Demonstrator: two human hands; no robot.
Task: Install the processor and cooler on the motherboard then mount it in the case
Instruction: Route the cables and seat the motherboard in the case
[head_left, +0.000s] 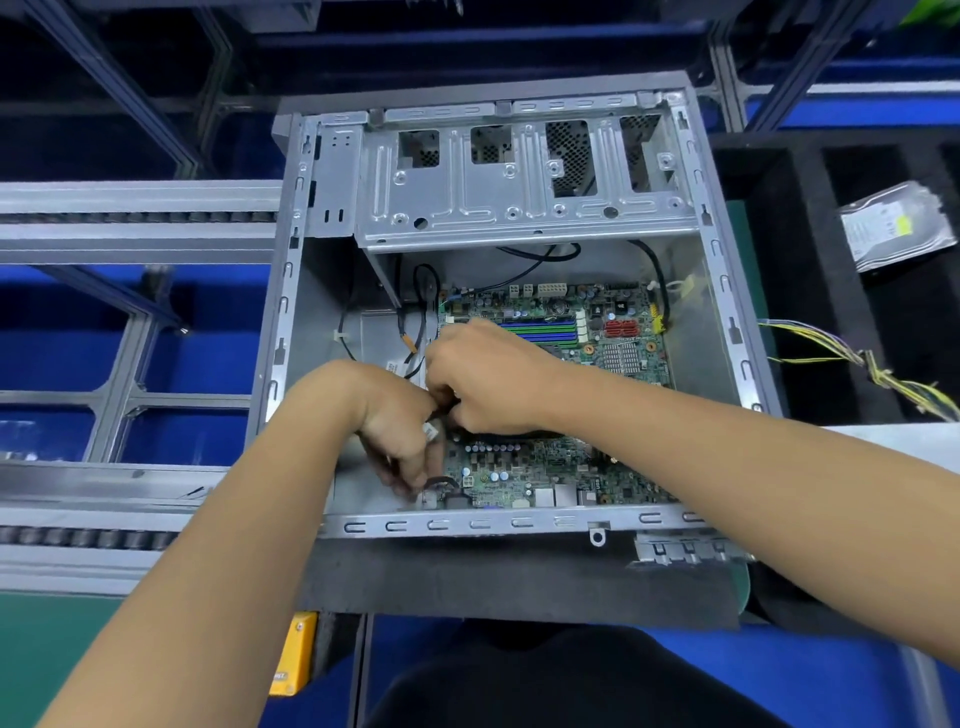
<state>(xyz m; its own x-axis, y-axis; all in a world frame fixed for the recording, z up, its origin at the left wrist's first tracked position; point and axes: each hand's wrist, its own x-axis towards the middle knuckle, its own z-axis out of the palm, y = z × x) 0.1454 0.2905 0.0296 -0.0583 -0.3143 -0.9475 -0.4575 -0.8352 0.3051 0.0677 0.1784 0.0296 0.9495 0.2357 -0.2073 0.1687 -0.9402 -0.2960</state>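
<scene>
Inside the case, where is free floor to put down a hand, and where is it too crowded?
Bare case floor lies between the case's left wall and the motherboard, crossed only by thin black cables. At the board's left edge the left hand and right hand crowd together.

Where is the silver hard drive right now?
In the head view, the silver hard drive lies at the right edge on the black foam tray, outside the grey metal computer case, above the yellow wire bundle.
</scene>
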